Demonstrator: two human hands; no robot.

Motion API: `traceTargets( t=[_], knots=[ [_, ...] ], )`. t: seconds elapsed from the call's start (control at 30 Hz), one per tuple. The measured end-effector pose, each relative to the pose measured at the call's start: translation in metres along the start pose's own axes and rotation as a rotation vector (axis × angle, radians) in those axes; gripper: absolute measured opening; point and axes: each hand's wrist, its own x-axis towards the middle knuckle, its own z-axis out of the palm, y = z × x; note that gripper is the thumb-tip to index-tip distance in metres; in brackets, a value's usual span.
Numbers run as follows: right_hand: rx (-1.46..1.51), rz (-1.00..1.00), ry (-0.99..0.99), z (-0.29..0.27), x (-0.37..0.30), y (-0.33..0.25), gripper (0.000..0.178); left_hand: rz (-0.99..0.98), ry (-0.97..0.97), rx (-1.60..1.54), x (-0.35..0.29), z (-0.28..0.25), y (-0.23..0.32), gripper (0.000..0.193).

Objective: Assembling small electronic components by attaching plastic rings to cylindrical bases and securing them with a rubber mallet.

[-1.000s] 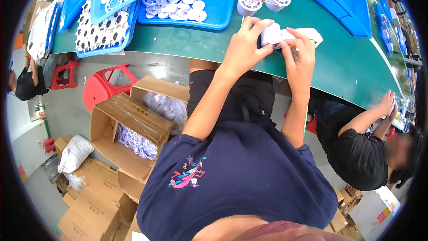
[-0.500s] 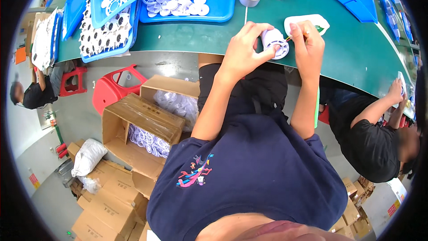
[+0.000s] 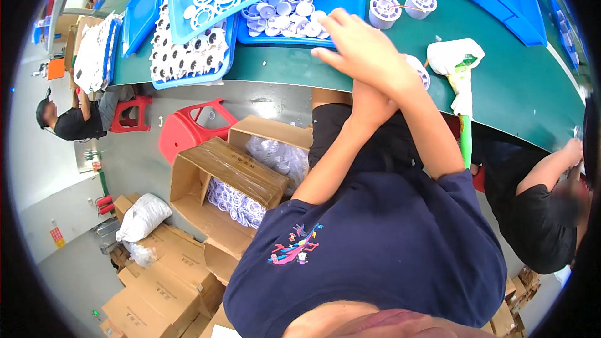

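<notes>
Many white discs [image 3: 282, 20] lie in a blue tray [image 3: 352, 9], right hand [image 3: 366, 51] splayed, grip of left hand [image 3: 372, 104] unclear.

Bright light across the green surface [image 3: 513, 97], its edge bowing; glare gleams off the floor [image 3: 266, 107]; blackness swallows every corner!

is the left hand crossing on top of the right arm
No, the right forearm crosses over the left hand, partly hiding it.

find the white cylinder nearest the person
In the head view, the white cylinder is right of centre, partly hidden, between the right hand and the white-and-green bundle.
</notes>
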Motion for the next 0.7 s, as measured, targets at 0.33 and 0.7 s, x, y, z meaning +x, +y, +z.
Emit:
traceTargets(
  t=[0.33,0.7],
  knots=[
    [-0.023,0.061,-0.182,0.021,0.031,0.016,0.044,0.028,0.093,0.133,0.008,0.001,-0.003,0.044],
    [0.160,0.078,-0.161,0.019,0.036,0.021,0.036,0.043,0.104,0.197,0.006,0.005,-0.008,0.043]
  ],
)
